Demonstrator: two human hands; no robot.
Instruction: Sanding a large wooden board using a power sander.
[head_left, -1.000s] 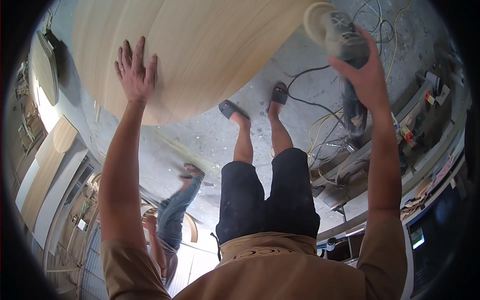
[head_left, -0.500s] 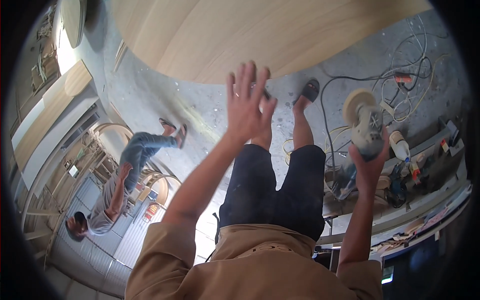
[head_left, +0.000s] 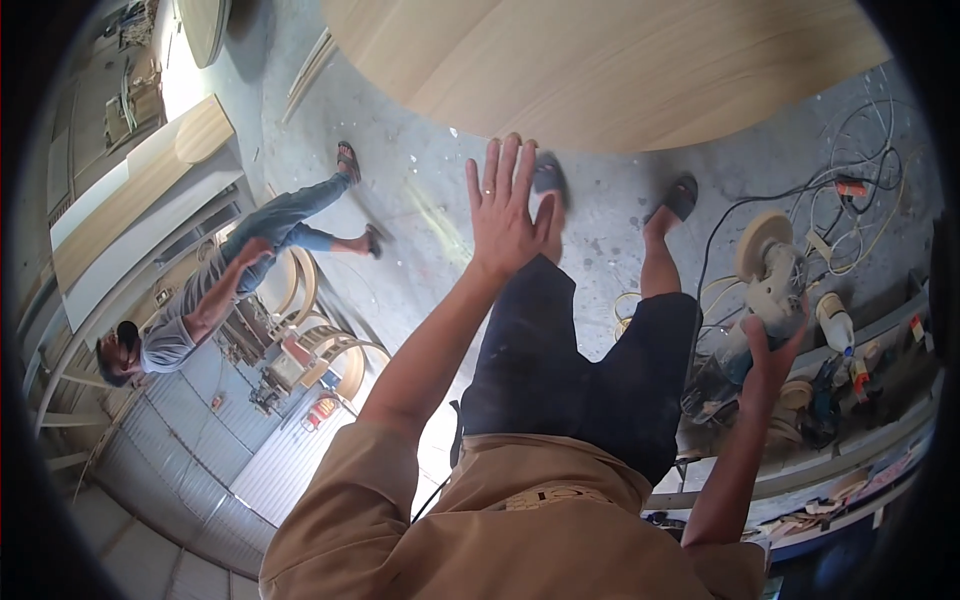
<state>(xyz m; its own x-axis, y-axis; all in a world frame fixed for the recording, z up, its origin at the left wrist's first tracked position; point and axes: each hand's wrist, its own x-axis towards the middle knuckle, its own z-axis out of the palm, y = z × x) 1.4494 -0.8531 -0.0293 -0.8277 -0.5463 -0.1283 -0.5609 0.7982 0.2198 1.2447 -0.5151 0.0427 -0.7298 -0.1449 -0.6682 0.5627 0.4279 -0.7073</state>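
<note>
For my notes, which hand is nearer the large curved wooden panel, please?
Left: the left hand is by the curved wooden panel; right hand, holding a disc sander, is farther, lower right.

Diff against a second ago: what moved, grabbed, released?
Left hand, flat on the wooden board before, has lifted off and drawn back. The right hand has brought the power tool back, away from the board's edge. A co-worker at left shows more fully. Unchanged: right hand's grip on the tool.

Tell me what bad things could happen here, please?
The black cord lies on the floor near the right foot, so someone might trip. If the right-hand grip slipped, the power tool could drop and hurt that foot, because its sandal leaves skin bare.
</note>
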